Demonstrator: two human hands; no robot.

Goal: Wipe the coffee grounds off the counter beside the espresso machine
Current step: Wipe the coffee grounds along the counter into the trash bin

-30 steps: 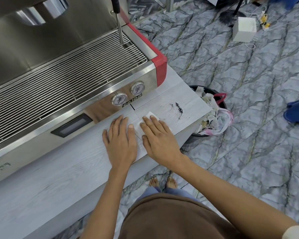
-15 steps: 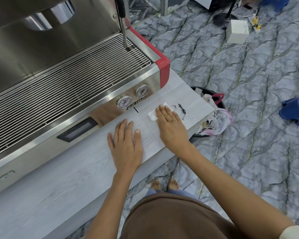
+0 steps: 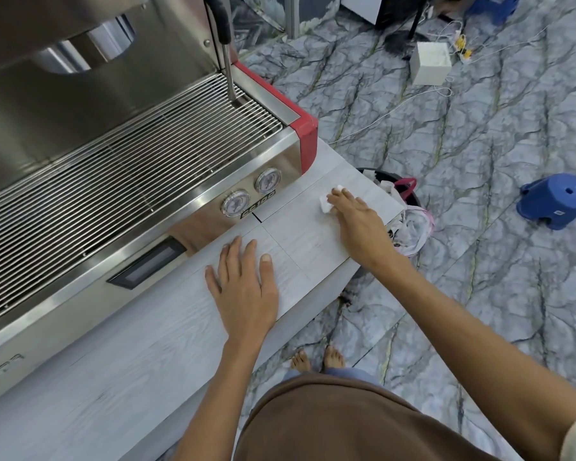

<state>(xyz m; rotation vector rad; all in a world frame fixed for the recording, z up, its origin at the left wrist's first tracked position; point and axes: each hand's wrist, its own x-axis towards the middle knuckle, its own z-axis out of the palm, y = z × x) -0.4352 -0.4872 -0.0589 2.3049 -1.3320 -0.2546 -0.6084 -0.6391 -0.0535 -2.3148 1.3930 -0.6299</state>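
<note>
Hands: R (image 3: 356,217) on tissue (image 3: 326,202), L (image 3: 243,287) flat.

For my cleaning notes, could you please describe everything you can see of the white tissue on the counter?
The tissue is small, white and crumpled, seemingly soft paper. It lies on the pale wood-grain counter near its right end, just in front of the espresso machine's red corner. The right hand presses its fingertips on it, hiding most; only bits peek out. No grounds are visible around it.

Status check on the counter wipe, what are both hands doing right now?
Right hand pressing tissue on the counter near the end. Left hand flat, empty. No grounds visible. Nothing in the way.
</note>
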